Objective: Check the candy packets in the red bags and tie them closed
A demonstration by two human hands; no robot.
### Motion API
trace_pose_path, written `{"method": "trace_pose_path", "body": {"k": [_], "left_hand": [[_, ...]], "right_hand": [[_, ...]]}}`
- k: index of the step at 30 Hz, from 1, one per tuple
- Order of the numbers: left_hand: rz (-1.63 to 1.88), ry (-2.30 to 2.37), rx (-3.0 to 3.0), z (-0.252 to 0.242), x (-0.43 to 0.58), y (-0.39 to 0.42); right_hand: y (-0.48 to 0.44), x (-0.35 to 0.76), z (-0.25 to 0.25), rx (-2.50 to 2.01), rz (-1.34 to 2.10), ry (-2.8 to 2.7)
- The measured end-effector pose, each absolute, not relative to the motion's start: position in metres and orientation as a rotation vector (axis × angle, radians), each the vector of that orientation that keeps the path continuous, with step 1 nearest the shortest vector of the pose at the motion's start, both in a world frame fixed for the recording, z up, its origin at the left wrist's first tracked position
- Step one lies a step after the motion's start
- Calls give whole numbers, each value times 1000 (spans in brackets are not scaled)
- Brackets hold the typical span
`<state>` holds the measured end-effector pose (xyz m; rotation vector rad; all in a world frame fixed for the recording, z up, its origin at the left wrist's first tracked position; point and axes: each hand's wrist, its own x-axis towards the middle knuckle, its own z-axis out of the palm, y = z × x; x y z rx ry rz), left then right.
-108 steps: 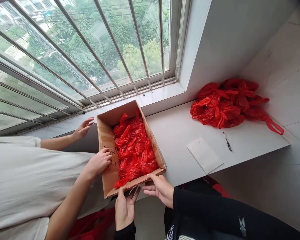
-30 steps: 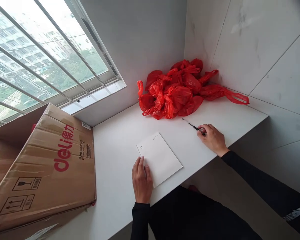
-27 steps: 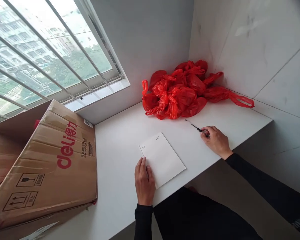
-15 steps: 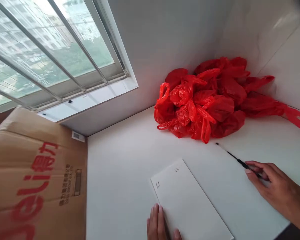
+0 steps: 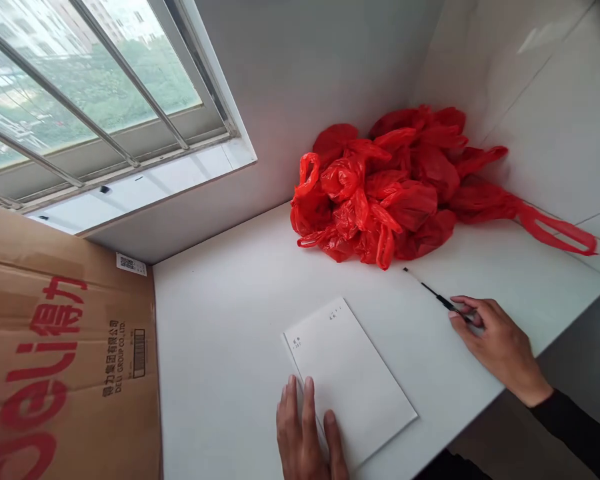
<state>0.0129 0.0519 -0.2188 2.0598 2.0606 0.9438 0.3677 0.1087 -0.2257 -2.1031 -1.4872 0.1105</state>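
Observation:
A white paper pad [image 5: 353, 380] lies at an angle on the white tabletop, with small handwritten marks near its two far corners. Along its left edge rests my left hand [image 5: 307, 437], fingers stretched out and slightly apart, the thumb lying on the page. To the right of the pad, my right hand [image 5: 497, 340] pinches a slim black pen [image 5: 444, 303] by its near end. The pen's paler far part, with a dark end, points toward the red bags. Part of the pen is hidden by my fingers.
A heap of red plastic bags [image 5: 375, 193] sits in the back corner against the wall. At left stands a large cardboard box [image 5: 125, 293] with red lettering. Above it is a barred window [image 5: 95, 87] with a white sill. The table's front edge [image 5: 510, 383] runs beneath my right forearm.
The view has shifted, so pad, bags and box appear further left and the table's front edge now shows. My left fingers are more spread. The pen stays in my right hand.

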Motion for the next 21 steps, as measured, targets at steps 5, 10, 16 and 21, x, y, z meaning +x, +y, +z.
{"method": "trace_pose_path", "body": {"k": [5,10,16,21], "left_hand": [[773,2028,2105,-207,14,48],[771,2054,2098,-213,13,47],[902,2019,2115,-219,11,49],[1010,2069,2160,-239,5,53]], "right_hand": [[111,369,-228,-2050,139,-1443],[109,366,-228,-1920,107,-1429],[145,320,-176,-1598,178,-1532],[238,252,-109,-1434,504,-1591]]}}
